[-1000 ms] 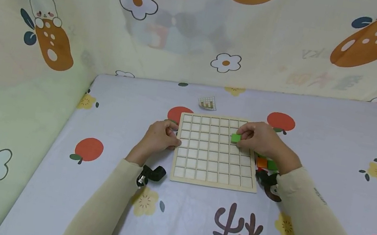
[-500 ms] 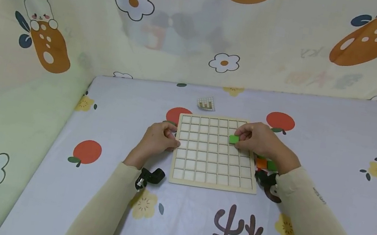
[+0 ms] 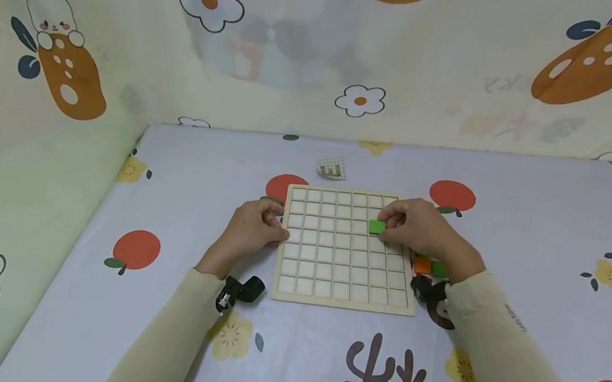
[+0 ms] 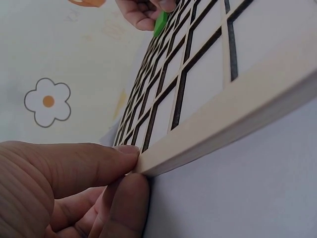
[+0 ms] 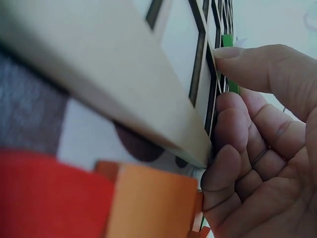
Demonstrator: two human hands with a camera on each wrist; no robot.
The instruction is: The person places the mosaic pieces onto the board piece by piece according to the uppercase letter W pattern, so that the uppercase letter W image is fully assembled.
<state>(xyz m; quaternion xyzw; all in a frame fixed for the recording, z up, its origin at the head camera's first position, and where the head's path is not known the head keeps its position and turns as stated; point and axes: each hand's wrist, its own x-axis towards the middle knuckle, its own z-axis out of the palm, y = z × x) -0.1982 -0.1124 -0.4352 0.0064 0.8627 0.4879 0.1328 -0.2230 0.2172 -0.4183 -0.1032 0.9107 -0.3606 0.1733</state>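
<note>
A pale wooden grid board [image 3: 342, 303] with white square cells lies flat on the table. At its left edge my left hand [image 3: 248, 230] pinches the frame; in the left wrist view the thumb [image 4: 94, 166] lies on top and a finger sits against the side. Over the upper right cells, my right hand [image 3: 423, 226] holds a small green block [image 3: 376, 227] between thumb and fingers. The right wrist view shows that green block [image 5: 228, 40] mostly hidden behind the thumb [image 5: 267, 67]. Whether it touches the cell floor I cannot tell.
Beside the board's right edge, under my right wrist, lie an orange block [image 3: 422, 265] and a green one [image 3: 439, 269]; a red block [image 5: 49, 198] shows close up. A small grid-patterned paper [image 3: 331, 168] lies behind the board. Black wrist cameras [image 3: 241, 290] sit on both wrists.
My right hand has brought the green block slightly left and nearer over the grid. The left hand keeps its place at the board's edge. The head view has shifted a little.
</note>
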